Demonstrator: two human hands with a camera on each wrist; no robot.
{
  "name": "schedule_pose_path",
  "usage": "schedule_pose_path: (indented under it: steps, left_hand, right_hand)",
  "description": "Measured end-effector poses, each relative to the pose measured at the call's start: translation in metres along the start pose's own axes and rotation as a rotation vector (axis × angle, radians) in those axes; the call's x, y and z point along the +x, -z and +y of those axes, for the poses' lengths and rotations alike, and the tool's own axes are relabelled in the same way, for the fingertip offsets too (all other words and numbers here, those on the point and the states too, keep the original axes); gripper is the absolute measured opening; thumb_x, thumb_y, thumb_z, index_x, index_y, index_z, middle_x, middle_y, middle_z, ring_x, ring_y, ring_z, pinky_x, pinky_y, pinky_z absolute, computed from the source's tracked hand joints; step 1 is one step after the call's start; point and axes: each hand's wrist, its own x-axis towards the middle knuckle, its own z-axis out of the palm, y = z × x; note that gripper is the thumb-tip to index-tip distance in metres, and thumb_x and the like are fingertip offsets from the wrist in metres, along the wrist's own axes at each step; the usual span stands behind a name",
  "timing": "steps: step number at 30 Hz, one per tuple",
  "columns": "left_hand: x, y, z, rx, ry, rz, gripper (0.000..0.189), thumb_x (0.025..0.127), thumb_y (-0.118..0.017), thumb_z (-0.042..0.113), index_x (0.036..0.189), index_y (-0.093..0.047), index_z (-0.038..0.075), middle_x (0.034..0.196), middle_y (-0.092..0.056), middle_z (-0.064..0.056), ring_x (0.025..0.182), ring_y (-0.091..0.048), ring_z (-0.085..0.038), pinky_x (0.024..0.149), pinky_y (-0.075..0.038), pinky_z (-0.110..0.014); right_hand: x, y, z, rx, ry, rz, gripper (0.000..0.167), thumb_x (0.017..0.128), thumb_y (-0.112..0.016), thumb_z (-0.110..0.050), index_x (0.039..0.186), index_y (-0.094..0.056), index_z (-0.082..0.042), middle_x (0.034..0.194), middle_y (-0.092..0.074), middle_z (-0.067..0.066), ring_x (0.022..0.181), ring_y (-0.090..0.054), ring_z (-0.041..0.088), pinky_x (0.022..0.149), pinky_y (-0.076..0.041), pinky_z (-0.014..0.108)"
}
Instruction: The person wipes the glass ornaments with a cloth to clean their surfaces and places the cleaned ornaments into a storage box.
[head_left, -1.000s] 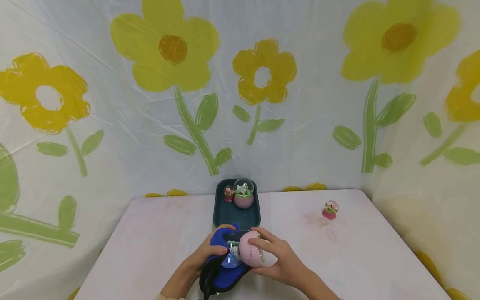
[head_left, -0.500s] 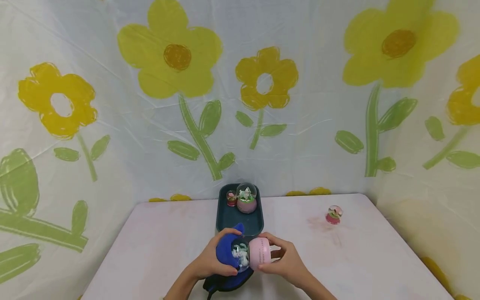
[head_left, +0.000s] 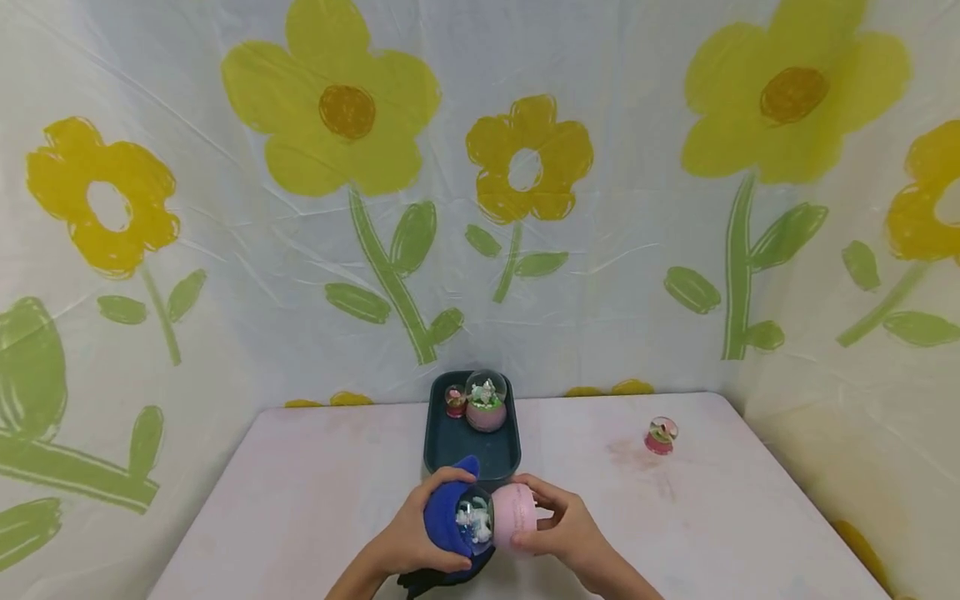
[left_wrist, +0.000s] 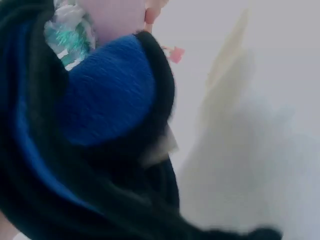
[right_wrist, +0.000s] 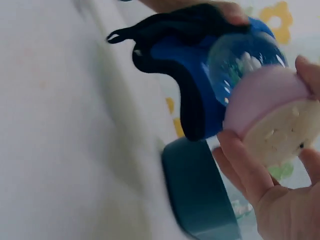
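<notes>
A snow globe with a pink base (head_left: 513, 518) and a clear dome (head_left: 474, 521) lies on its side between both hands, above the near part of the table. My left hand (head_left: 417, 533) holds a blue cloth with black edging (head_left: 444, 518) curved against the dome. White and glittering shapes show inside the glass. Fingers and thumb of my right hand (head_left: 564, 527) grip the pink base. In the right wrist view, the base's cream underside (right_wrist: 282, 132) faces the camera. The cloth's loose end (right_wrist: 150, 35) hangs with a black loop.
Just beyond the hands stands a dark green tray (head_left: 480, 454), holding a larger snow globe (head_left: 486, 402) and a small red-based one (head_left: 455, 402). Another small snow globe (head_left: 661, 436) sits at the right on the pale table (head_left: 322, 467). A flowered sheet (head_left: 615, 250) hangs behind.
My left hand has brought the blue cloth up around the dome, its fingers now spread over it. The pink base has turned in my right hand.
</notes>
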Motion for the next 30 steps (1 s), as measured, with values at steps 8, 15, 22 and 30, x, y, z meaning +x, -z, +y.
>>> schedule_pose_path:
  steps: [8,15,22,30]
  left_hand:
    - [-0.004,-0.004,-0.014,-0.238,0.095,0.094,0.074,0.080,-0.076,0.020,0.143,-0.038,0.018,0.133,-0.045,-0.020,0.110,-0.053,-0.034,0.084,-0.051,-0.044]
    - [-0.003,-0.010,-0.013,-0.270,0.153,0.108,0.075,0.080,-0.075,0.018,0.145,-0.037,0.018,0.132,-0.043,-0.021,0.107,-0.055,-0.032,0.083,-0.051,-0.044]
    - [0.007,-0.008,-0.003,-0.113,0.171,0.110,0.083,0.073,-0.082,0.017,0.142,-0.038,0.027,0.134,-0.040,-0.021,0.105,-0.054,-0.034,0.080,-0.053,-0.045]
    - [0.008,-0.009,0.000,0.148,0.148,0.116,0.088,0.070,-0.087,0.021,0.141,-0.037,0.034,0.140,-0.035,-0.017,0.110,-0.049,-0.038,0.078,-0.053,-0.047]
  right_hand:
    - [-0.007,-0.012,0.014,-0.472,0.506,0.021,0.066,0.075,-0.085,-0.019,0.134,-0.057,-0.014,0.138,-0.051,0.018,0.110,-0.061,0.030,0.074,-0.055,0.033]
    - [-0.003,0.001,0.014,-0.765,0.897,-0.007,0.069,0.068,-0.090,-0.014,0.130,-0.059,-0.013,0.144,-0.045,0.015,0.113,-0.059,0.031,0.088,-0.049,0.024]
    - [0.003,0.004,0.012,-0.416,0.583,0.045,0.067,0.068,-0.089,-0.014,0.129,-0.060,-0.011,0.134,-0.053,0.016,0.111,-0.061,0.027,0.075,-0.055,0.034]
    - [0.005,0.001,0.010,-0.094,0.085,0.148,0.074,0.073,-0.086,-0.011,0.138,-0.051,-0.005,0.129,-0.054,0.020,0.092,-0.066,0.030,0.075,-0.056,0.040]
